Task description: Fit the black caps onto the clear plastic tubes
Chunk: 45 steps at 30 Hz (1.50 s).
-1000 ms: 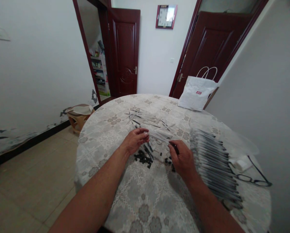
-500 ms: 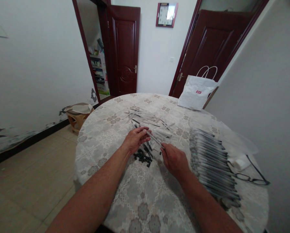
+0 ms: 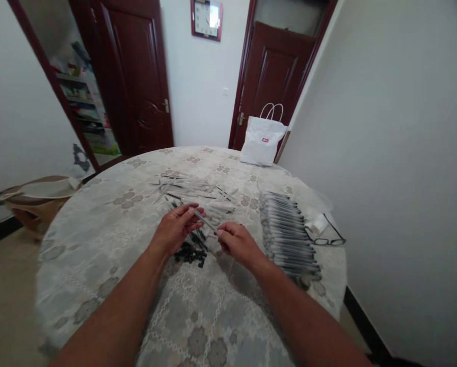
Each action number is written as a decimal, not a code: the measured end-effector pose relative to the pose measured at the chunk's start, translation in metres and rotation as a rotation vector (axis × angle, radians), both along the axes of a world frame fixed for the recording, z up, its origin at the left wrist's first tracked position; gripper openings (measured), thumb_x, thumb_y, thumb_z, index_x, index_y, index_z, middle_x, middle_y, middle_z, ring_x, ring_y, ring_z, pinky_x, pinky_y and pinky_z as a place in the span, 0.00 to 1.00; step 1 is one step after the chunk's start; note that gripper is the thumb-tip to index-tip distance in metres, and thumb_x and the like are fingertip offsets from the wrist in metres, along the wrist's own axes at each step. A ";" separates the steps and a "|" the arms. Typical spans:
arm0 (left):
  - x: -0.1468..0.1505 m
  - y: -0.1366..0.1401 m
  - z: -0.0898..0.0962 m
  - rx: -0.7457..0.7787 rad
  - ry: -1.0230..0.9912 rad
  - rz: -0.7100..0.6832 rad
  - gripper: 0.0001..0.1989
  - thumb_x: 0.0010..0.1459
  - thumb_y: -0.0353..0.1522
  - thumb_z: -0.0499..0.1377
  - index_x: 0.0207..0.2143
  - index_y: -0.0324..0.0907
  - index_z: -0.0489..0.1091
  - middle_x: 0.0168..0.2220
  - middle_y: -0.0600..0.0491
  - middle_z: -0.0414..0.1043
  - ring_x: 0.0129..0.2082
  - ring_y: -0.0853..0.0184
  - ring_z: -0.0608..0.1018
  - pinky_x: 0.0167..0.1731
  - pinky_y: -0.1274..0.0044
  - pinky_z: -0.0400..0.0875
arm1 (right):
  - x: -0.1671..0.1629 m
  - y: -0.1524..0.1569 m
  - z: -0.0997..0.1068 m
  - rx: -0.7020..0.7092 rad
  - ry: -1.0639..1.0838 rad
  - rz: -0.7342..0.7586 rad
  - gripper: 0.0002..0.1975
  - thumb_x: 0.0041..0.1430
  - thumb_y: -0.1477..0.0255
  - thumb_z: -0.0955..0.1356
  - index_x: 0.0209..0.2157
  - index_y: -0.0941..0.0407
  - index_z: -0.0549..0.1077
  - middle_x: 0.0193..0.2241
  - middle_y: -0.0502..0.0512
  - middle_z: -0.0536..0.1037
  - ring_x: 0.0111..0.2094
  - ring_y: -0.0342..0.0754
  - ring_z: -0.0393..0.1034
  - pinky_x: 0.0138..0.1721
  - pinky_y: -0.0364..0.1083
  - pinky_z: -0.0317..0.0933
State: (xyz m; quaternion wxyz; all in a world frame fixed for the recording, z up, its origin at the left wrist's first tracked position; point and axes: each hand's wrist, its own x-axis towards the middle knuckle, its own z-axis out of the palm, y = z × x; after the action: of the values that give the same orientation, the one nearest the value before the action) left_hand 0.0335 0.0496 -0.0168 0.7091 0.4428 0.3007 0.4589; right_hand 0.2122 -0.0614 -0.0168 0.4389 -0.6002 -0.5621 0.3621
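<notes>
Between my two hands a pen (image 3: 205, 220) slants down to the right, thin and pale grey. My left hand (image 3: 178, 227) pinches its upper end with thumb and fingers, and my right hand (image 3: 238, 242) grips its lower end. Beneath and beyond the hands lie loose clear pen barrels (image 3: 216, 208) and dark-tipped refills (image 3: 186, 186). A heap of small black caps or plugs (image 3: 192, 255) sits just below my left hand. To the right, many pens (image 3: 287, 232) lie side by side in a long row.
A round table (image 3: 197, 316) with a flowered lace-pattern cloth carries everything. Eyeglasses (image 3: 329, 239) and a small white roll (image 3: 318, 224) lie right of the pen row. A white paper bag (image 3: 262, 142) stands at the far edge. A wooden stool (image 3: 37, 204) is on the left.
The view has turned to the right, so the table and bag appear further left. Both hands keep hold of the same pen, in nearly the same pose.
</notes>
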 end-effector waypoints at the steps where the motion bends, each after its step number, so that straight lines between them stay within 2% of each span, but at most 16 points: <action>1: 0.000 -0.001 0.001 0.018 0.027 -0.023 0.18 0.55 0.34 0.68 0.48 0.39 0.74 0.46 0.42 0.80 0.44 0.59 0.82 0.40 0.71 0.81 | 0.000 -0.001 0.002 0.038 -0.072 0.014 0.10 0.66 0.67 0.64 0.34 0.55 0.73 0.22 0.46 0.74 0.24 0.42 0.67 0.29 0.41 0.58; 5: 0.001 -0.012 0.005 0.123 0.141 -0.151 0.20 0.53 0.39 0.70 0.46 0.40 0.75 0.45 0.43 0.80 0.42 0.56 0.83 0.38 0.68 0.81 | -0.003 -0.012 0.020 0.191 -0.437 0.021 0.07 0.67 0.70 0.65 0.40 0.54 0.74 0.32 0.49 0.79 0.34 0.44 0.73 0.39 0.41 0.61; 9: 0.001 -0.016 0.006 0.192 0.207 -0.221 0.21 0.50 0.42 0.70 0.43 0.41 0.77 0.44 0.44 0.80 0.40 0.56 0.83 0.39 0.65 0.81 | 0.006 -0.025 0.044 0.199 -0.824 0.035 0.05 0.66 0.70 0.67 0.39 0.55 0.76 0.37 0.54 0.79 0.42 0.47 0.72 0.45 0.43 0.61; 13: 0.000 -0.009 0.001 0.179 0.275 -0.157 0.22 0.49 0.44 0.70 0.43 0.39 0.77 0.40 0.44 0.81 0.37 0.57 0.83 0.37 0.66 0.81 | 0.048 -0.034 0.070 0.108 -1.063 0.029 0.07 0.66 0.71 0.67 0.39 0.54 0.79 0.38 0.56 0.79 0.43 0.48 0.72 0.47 0.44 0.61; 16: -0.002 -0.002 -0.005 0.197 0.317 -0.081 0.22 0.50 0.46 0.69 0.41 0.39 0.76 0.38 0.44 0.81 0.35 0.59 0.83 0.34 0.69 0.80 | 0.100 -0.032 0.082 0.062 -1.176 -0.164 0.09 0.66 0.72 0.66 0.44 0.55 0.78 0.42 0.58 0.79 0.46 0.49 0.72 0.49 0.44 0.60; 21: -0.004 0.004 -0.009 0.308 0.460 -0.005 0.21 0.53 0.46 0.65 0.39 0.39 0.76 0.35 0.47 0.81 0.31 0.61 0.81 0.29 0.74 0.77 | 0.177 -0.019 0.081 -0.179 -1.318 -0.365 0.13 0.66 0.72 0.65 0.47 0.56 0.79 0.46 0.62 0.80 0.50 0.52 0.70 0.52 0.46 0.58; 26: -0.003 0.001 -0.006 0.416 0.611 0.030 0.15 0.55 0.44 0.62 0.36 0.41 0.77 0.30 0.50 0.80 0.28 0.63 0.80 0.25 0.76 0.73 | 0.201 -0.006 0.069 -0.253 -1.363 -0.413 0.15 0.67 0.72 0.63 0.49 0.55 0.79 0.48 0.63 0.79 0.52 0.53 0.69 0.52 0.46 0.59; 30: -0.004 0.001 -0.005 0.437 0.693 0.089 0.14 0.55 0.42 0.61 0.34 0.41 0.77 0.28 0.50 0.79 0.26 0.63 0.78 0.24 0.77 0.70 | 0.201 0.001 0.061 -0.284 -1.365 -0.436 0.17 0.68 0.73 0.62 0.51 0.57 0.79 0.48 0.66 0.78 0.51 0.54 0.70 0.49 0.47 0.61; 34: -0.007 0.006 -0.012 0.419 0.685 0.135 0.13 0.55 0.42 0.61 0.34 0.42 0.78 0.29 0.50 0.80 0.27 0.63 0.78 0.26 0.77 0.69 | 0.196 0.004 0.058 -0.293 -1.369 -0.446 0.18 0.68 0.75 0.61 0.53 0.57 0.77 0.49 0.67 0.78 0.52 0.55 0.70 0.48 0.48 0.61; 38: -0.008 0.012 -0.020 0.421 0.691 0.167 0.12 0.56 0.40 0.60 0.34 0.42 0.78 0.30 0.50 0.80 0.27 0.64 0.78 0.28 0.76 0.69 | 0.167 0.001 0.061 -0.190 -1.360 -0.421 0.18 0.68 0.74 0.61 0.52 0.56 0.77 0.49 0.65 0.78 0.51 0.54 0.71 0.50 0.47 0.60; 41: -0.008 0.013 -0.024 0.423 0.692 0.180 0.12 0.56 0.39 0.59 0.34 0.42 0.77 0.30 0.49 0.80 0.28 0.63 0.78 0.28 0.76 0.69 | 0.121 -0.004 0.060 -0.059 -1.295 -0.282 0.15 0.68 0.69 0.62 0.49 0.55 0.78 0.46 0.61 0.80 0.48 0.52 0.73 0.48 0.46 0.60; 45: -0.007 0.014 -0.027 0.424 0.701 0.194 0.11 0.57 0.38 0.59 0.34 0.42 0.77 0.30 0.48 0.80 0.29 0.62 0.79 0.29 0.76 0.69 | 0.051 -0.008 0.045 -0.057 -1.204 0.043 0.11 0.66 0.68 0.65 0.45 0.52 0.79 0.42 0.58 0.81 0.44 0.51 0.75 0.44 0.45 0.61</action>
State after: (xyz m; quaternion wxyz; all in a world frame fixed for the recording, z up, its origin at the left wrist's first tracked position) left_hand 0.0264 0.0633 -0.0434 0.4106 0.6778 0.4631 0.3969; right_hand 0.2636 -0.0692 0.0287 0.0199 -0.6999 -0.7138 -0.0174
